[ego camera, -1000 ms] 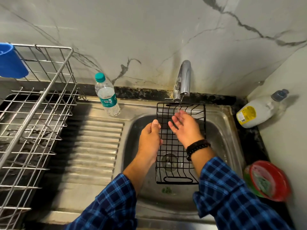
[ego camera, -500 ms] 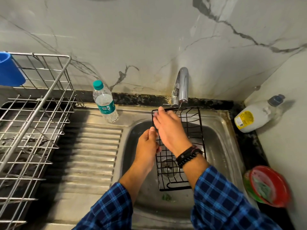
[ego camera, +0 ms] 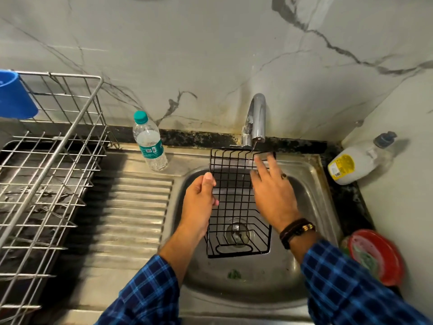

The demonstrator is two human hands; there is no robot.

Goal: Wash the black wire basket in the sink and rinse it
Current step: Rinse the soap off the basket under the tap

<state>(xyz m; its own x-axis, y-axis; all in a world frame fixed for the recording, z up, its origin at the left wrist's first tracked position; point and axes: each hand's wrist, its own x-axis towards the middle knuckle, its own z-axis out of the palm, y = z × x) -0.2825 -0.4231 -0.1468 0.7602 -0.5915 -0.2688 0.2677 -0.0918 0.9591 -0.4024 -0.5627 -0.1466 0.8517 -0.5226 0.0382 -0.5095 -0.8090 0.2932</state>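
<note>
The black wire basket (ego camera: 234,198) is held over the steel sink (ego camera: 311,184), tilted with its far end under the chrome tap (ego camera: 256,118). A thin stream of water runs from the spout onto its top edge. My left hand (ego camera: 201,195) grips the basket's left side, thumb on the rim. My right hand (ego camera: 271,191) lies flat on the basket's right part, fingers spread and blurred, reaching toward the top right corner. The drain shows through the wires near the basket's lower end.
A plastic water bottle (ego camera: 150,143) stands on the ribbed drainboard left of the sink. A large metal dish rack (ego camera: 46,174) with a blue cup (ego camera: 14,97) fills the left. A white soap bottle (ego camera: 356,158) and a red dish (ego camera: 375,256) sit on the right counter.
My right hand has slid from the basket's top left corner across to its right side. The basket has shifted slightly; my left hand keeps its grip.
</note>
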